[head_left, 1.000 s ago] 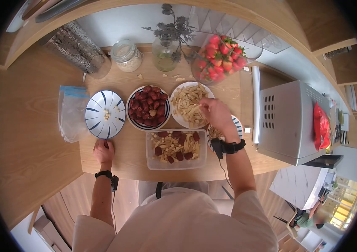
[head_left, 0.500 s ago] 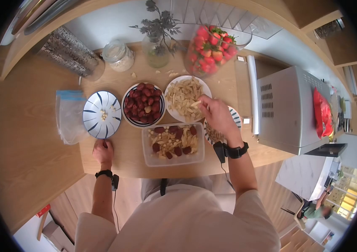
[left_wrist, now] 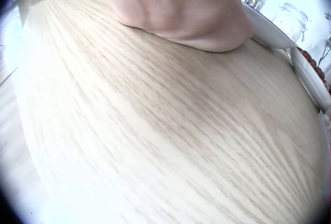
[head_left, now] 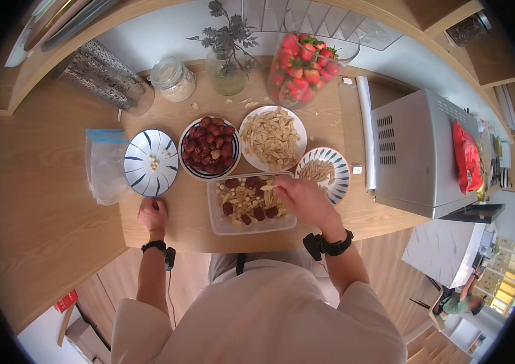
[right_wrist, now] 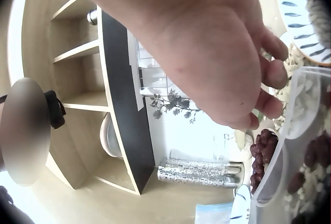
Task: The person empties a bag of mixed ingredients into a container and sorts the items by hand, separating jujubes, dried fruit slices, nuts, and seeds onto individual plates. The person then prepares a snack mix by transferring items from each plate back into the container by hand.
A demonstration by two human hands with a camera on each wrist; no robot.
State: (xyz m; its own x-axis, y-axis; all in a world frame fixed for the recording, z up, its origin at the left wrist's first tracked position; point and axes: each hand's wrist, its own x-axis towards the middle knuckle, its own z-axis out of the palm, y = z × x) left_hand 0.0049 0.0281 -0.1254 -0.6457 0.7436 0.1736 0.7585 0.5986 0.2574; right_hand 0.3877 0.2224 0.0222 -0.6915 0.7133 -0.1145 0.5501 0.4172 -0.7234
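Observation:
In the head view my right hand (head_left: 309,203) pinches a pale dried slice (head_left: 268,187) over the right side of a clear plastic container (head_left: 215,225). Red dates (head_left: 228,208), pale slices and small round pale pieces lie inside it. Just behind are a bowl of red dates (head_left: 211,145) and a white plate (head_left: 300,136) heaped with the same kind of slices. The right wrist view shows curled fingers (right_wrist: 274,74) beside the container wall (right_wrist: 269,175). My left hand (head_left: 152,215), fingers curled, rests on the table below a blue-striped plate (head_left: 169,145).
A striped plate (head_left: 343,179) of small brownish pieces sits by my right hand. Zip bags (head_left: 104,173) lie at the left. A glass jar (head_left: 174,82), a vase (head_left: 227,79) and a clear container of strawberries (head_left: 306,70) line the back; a silver appliance (head_left: 412,158) stands right.
My right hand picked a slice from the white plate and moved toward me and left, over the plastic container. The left hand has stayed by the blue-striped plate.

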